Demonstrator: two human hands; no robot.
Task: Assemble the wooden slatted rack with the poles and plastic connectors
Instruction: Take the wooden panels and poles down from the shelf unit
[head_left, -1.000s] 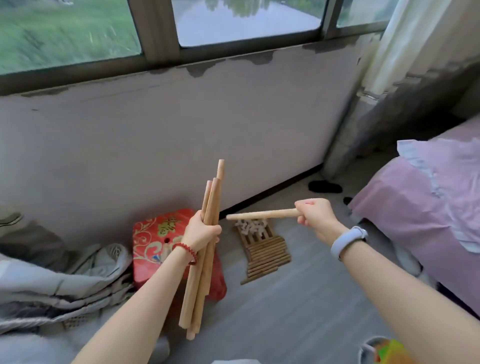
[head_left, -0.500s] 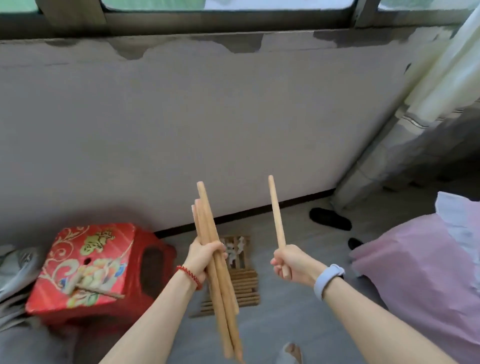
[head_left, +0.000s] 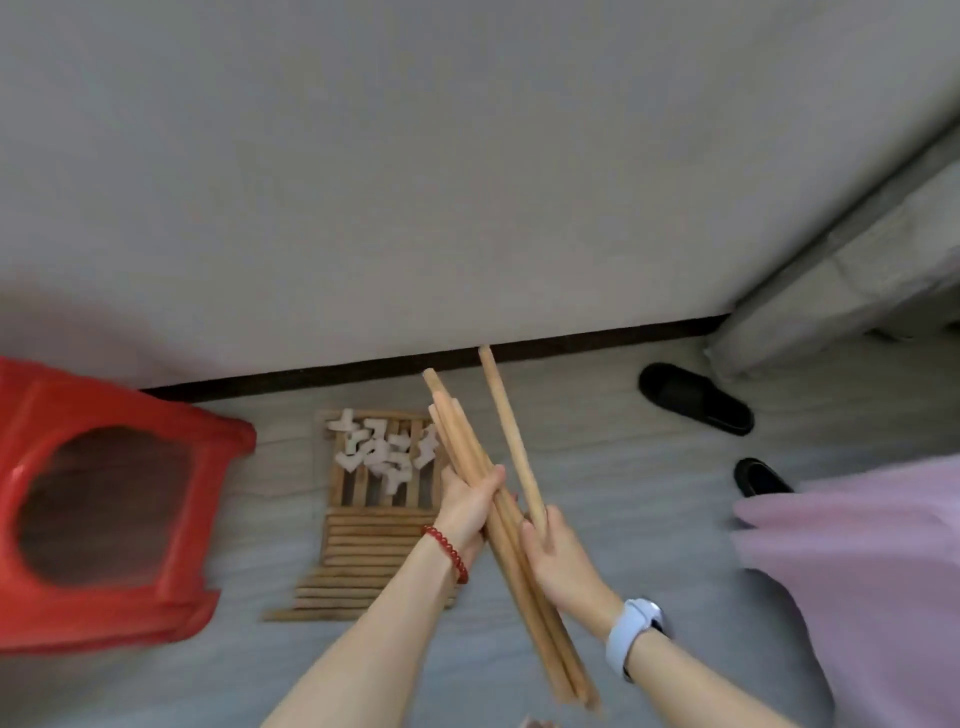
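Grey flooring (head_left: 597, 467) is running up to a pale wall at twelve o'clock, with a red plastic stool (head_left: 104, 509) lying at nine, purple bedding (head_left: 857, 571) at three and black slippers (head_left: 693, 397) at two. At the centre, the slatted panels (head_left: 363, 545) are lying flat on the floor with white plastic connectors (head_left: 374, 452) heaped on their far end. You are gripping a bundle of poles (head_left: 519, 571) with your left hand (head_left: 470, 506), fingers clamped around its middle, while your right hand (head_left: 558, 561) is closing around a single pole (head_left: 511, 436) near its lower end. These poles are looking stiff, light and smooth, so I judge a mid-length hold is keeping them balanced; loose ones may be sliding out of the bundle.
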